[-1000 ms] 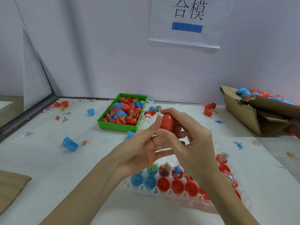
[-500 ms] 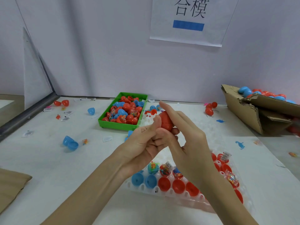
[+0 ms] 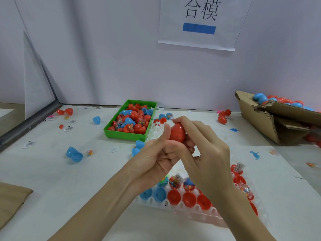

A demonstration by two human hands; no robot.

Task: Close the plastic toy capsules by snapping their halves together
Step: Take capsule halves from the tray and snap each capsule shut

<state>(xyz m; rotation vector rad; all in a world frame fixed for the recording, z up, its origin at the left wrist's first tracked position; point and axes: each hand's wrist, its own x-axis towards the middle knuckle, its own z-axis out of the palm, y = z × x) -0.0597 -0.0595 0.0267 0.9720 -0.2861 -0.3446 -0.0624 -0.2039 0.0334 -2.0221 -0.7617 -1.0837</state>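
Red plastic forms the capsule (image 3: 177, 132) in hand: it sits above the middle of the table (image 3: 52, 180), raised clear of the white holder tray (image 3: 173, 205), with its seam line visible across the body. The left hand (image 3: 156, 157) grips it from below, thumb pressed against its left side; the right hand (image 3: 206, 150) curls its fingers over the top and right side, so both hands are closed around the one capsule. The shell is judged to be light, thin and stiff, with a smooth, glossy surface that is likely to slip under a loose pinch. Take hold at the two domed ends, one hand per half, and press along the long axis; squeezing at the seam would probably flex the rim and hinder the snap. Whether the halves are fully locked cannot be told from this view. Counts are as follows. One capsule is held. The near row of the holder tray shows two blue open halves and at least three red ones (further red halves lie partly hidden behind the right forearm). Three filled halves stand in the row behind. The green bin (image 3: 129, 135) holds a mixed heap too dense to count, as does the cardboard box (image 3: 260, 122) at far right.
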